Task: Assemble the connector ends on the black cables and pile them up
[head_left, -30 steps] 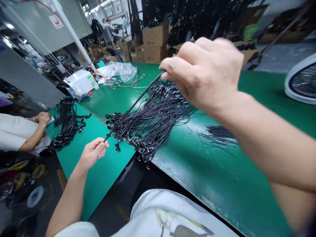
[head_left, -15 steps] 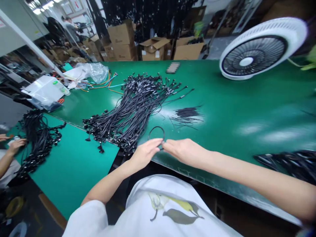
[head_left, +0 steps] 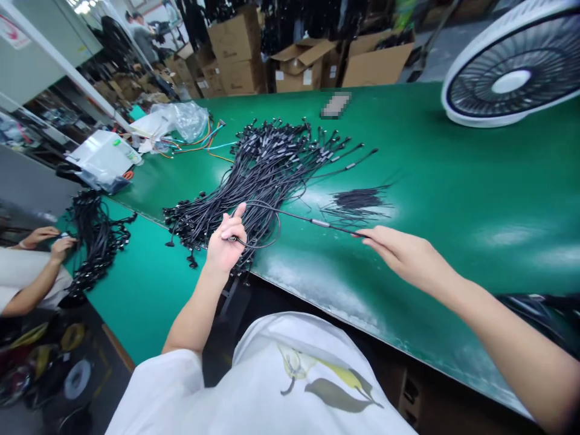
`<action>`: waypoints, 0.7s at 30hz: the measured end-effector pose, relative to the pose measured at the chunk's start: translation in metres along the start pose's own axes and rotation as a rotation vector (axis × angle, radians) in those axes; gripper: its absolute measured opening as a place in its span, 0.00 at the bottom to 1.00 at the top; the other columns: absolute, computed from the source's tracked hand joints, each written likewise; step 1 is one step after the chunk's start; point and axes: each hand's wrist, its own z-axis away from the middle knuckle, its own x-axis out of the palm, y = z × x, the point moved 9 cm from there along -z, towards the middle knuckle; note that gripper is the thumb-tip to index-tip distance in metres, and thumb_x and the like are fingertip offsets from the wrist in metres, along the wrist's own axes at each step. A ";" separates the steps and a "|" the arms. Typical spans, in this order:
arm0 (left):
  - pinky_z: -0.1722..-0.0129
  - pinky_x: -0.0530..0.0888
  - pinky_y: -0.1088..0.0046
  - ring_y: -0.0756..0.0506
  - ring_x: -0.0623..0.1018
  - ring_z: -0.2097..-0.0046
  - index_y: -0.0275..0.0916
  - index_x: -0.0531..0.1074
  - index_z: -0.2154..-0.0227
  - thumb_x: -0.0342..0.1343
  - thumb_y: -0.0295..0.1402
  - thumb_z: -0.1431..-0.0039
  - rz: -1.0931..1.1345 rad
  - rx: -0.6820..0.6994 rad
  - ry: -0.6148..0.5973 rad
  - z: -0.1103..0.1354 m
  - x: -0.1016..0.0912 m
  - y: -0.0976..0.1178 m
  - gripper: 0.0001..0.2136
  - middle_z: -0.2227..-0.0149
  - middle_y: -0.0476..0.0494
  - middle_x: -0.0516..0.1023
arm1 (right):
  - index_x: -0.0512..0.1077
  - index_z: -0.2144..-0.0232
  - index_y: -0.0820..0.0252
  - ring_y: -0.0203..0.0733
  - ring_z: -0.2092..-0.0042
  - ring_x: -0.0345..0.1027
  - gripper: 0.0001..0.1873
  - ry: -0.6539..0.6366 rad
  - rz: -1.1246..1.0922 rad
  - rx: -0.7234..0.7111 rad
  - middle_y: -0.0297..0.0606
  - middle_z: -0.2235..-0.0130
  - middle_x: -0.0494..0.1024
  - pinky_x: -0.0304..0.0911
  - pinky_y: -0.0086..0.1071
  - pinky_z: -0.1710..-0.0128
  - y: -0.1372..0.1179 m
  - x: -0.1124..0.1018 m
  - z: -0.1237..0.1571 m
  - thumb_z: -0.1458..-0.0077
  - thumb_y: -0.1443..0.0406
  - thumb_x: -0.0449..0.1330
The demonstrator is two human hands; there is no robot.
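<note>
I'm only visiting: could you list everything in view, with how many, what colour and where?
Workbench: one, green, ahead
Left table: one, green, adjoining
Held cable: one, black with grey sleeve, over the workbench
Cable pile: many, black, on the workbench
Second pile: many cables, black, on the left table
Thin strips: many, black, right of the cable pile
Fan: one, white, far right
Boxy object: one, white, far left
Plastic bag: one, clear, far left
Cardboard boxes: several, brown, behind the workbench
Neighbour's hands: two, bare, left
Shirt: one, white, plant print, below
Left hand: one, bare, at the cable's connector end
Right hand: one, bare, gripping the cable beyond the sleeve
</note>
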 end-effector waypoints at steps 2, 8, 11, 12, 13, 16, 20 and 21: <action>0.65 0.74 0.84 0.60 0.64 0.81 0.35 0.70 0.51 0.40 0.28 0.31 0.023 0.082 0.023 0.000 0.001 0.013 0.15 0.78 0.56 0.61 | 0.72 0.52 0.60 0.41 0.63 0.74 0.21 0.076 0.047 -0.009 0.41 0.62 0.79 0.66 0.32 0.64 -0.005 -0.005 0.001 0.34 0.58 0.44; 0.68 0.74 0.77 0.59 0.56 0.84 0.30 0.75 0.63 0.51 0.33 0.36 -0.565 -0.145 -0.152 0.009 -0.021 -0.007 0.11 0.84 0.60 0.55 | 0.75 0.57 0.62 0.43 0.57 0.75 0.20 0.422 0.208 0.040 0.43 0.58 0.80 0.67 0.31 0.61 0.014 -0.054 0.001 0.36 0.58 0.46; 0.69 0.72 0.74 0.57 0.59 0.82 0.30 0.76 0.65 0.55 0.39 0.39 -0.982 -0.405 -0.321 0.030 -0.049 -0.028 0.14 0.85 0.58 0.57 | 0.76 0.58 0.60 0.43 0.59 0.75 0.22 0.402 0.281 0.086 0.40 0.60 0.81 0.65 0.31 0.68 0.030 -0.062 0.000 0.36 0.57 0.45; 0.69 0.72 0.74 0.56 0.60 0.81 0.31 0.76 0.66 0.55 0.40 0.39 -1.069 -0.472 -0.348 0.037 -0.058 -0.030 0.15 0.85 0.58 0.59 | 0.76 0.58 0.60 0.42 0.60 0.75 0.22 0.382 0.294 0.082 0.39 0.61 0.81 0.64 0.30 0.70 0.031 -0.060 0.000 0.36 0.57 0.45; 0.69 0.71 0.75 0.56 0.60 0.81 0.31 0.76 0.67 0.55 0.40 0.40 -1.113 -0.505 -0.351 0.043 -0.065 -0.029 0.14 0.85 0.57 0.59 | 0.76 0.58 0.59 0.41 0.61 0.75 0.22 0.366 0.309 0.071 0.39 0.61 0.81 0.63 0.30 0.71 0.032 -0.057 0.001 0.36 0.57 0.45; 0.77 0.66 0.79 0.57 0.56 0.82 0.32 0.76 0.66 0.55 0.41 0.39 -0.960 -0.402 -0.253 0.043 -0.066 -0.014 0.14 0.85 0.58 0.58 | 0.75 0.57 0.59 0.40 0.65 0.74 0.21 0.333 0.424 0.047 0.39 0.62 0.81 0.57 0.30 0.78 0.022 -0.041 0.003 0.37 0.59 0.45; 0.82 0.58 0.83 0.58 0.58 0.81 0.33 0.73 0.56 0.58 0.34 0.44 -0.553 -0.047 -0.064 0.021 -0.047 0.009 0.14 0.79 0.54 0.64 | 0.75 0.67 0.58 0.40 0.77 0.67 0.15 0.169 0.471 -0.169 0.38 0.74 0.77 0.49 0.32 0.81 -0.034 0.002 0.006 0.40 0.64 0.48; 0.81 0.60 0.83 0.57 0.64 0.78 0.34 0.72 0.53 0.59 0.33 0.45 -0.521 0.007 -0.051 0.015 -0.041 0.006 0.17 0.75 0.52 0.68 | 0.73 0.72 0.58 0.38 0.78 0.66 0.14 0.071 0.404 -0.274 0.37 0.77 0.75 0.50 0.32 0.79 -0.056 0.016 0.007 0.41 0.66 0.49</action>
